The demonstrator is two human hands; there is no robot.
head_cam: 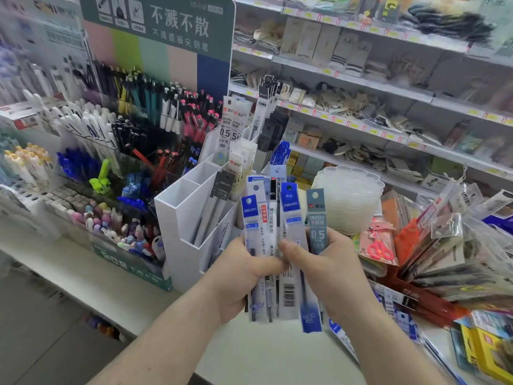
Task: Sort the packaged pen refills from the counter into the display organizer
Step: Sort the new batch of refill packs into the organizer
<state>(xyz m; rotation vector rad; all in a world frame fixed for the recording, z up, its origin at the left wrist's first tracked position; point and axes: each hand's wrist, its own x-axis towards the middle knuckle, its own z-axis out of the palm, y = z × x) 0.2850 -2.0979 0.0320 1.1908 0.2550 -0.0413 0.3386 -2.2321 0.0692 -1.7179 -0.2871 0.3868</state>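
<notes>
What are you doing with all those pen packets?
A person holds a fan of packaged pen refills in both hands, left hand and right hand gripping them just above the counter. The white display organizer stands right behind, some slots already holding packets. More packets lie on the counter to the right.

Both hands are raised side by side, left hand [241,276] and right hand [330,273] curled, thumbs touching.

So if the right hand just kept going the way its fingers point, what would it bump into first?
The right hand points left, toward the left hand. It already pinches the refill packs between them, so it would press those first, then probably the left hand's thumb.
</notes>
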